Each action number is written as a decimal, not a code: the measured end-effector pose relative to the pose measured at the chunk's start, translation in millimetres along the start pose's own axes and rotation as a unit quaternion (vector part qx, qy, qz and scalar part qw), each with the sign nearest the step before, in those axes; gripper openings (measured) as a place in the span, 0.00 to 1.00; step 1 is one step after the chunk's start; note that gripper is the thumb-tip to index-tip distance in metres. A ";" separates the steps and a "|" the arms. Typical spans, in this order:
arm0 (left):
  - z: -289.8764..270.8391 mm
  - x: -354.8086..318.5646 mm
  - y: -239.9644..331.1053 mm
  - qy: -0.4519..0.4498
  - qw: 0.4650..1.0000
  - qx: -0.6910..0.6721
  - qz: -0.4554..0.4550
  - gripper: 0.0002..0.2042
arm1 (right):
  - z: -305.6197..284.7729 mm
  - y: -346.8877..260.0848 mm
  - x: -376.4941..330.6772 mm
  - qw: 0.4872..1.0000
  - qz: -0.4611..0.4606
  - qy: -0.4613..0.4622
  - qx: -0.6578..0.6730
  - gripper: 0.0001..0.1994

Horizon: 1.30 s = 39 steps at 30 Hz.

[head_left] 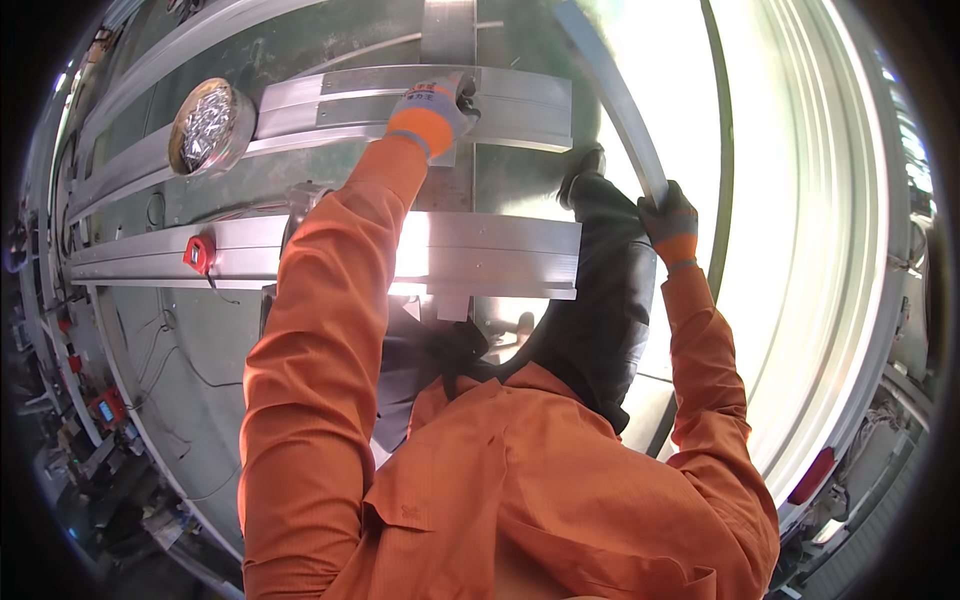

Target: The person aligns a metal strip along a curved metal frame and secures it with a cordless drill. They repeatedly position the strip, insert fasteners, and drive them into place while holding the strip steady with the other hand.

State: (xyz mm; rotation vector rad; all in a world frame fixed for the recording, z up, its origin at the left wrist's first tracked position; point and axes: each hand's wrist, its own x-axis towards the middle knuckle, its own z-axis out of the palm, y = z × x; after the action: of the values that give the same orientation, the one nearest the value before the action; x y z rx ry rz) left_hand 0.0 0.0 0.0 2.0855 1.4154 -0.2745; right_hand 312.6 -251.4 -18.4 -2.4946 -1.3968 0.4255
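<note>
One long, flat, silver metal bar (622, 110) slants away on the right; the right hand (668, 222), gloved grey and orange, closes around its near end, likely steadying its length. Left hand (435, 108), similarly gloved, rests curled on the farther silver aluminium rail (525, 108), perhaps for bracing; cannot tell whether its grip holds anything. Round tub (243, 125) of shiny metal fasteners (207, 122) by that rail's left part, probably for reach. Red tape measure (200, 254) on the nearer silver rail (510, 252). Greenish floor (190, 350) beneath; strong glare right, workshop clutter left.
</note>
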 end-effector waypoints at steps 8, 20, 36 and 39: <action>35.4 54.9 -35.8 0.223 0.969 0.015 0.108 0.17 | 52.6 15.9 28.4 0.994 -0.100 0.029 -0.033 0.16; 39.5 54.1 25.8 0.013 0.975 -0.013 0.220 0.16 | 51.7 22.9 33.3 0.997 -0.054 0.038 -0.042 0.16; -51.4 42.5 -72.4 -0.016 0.958 0.286 0.006 0.29 | 55.8 31.3 30.9 0.995 -0.061 0.074 -0.021 0.17; -52.7 47.7 -67.4 -0.022 0.947 0.322 0.011 0.27 | 51.1 34.2 29.2 0.994 -0.070 0.084 -0.011 0.18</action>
State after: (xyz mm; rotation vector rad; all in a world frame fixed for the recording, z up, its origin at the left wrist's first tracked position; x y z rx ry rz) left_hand -49.1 84.6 -4.8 2.5776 1.3941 -0.8666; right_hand 335.1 -240.0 -81.7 -2.3680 -1.5030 0.1685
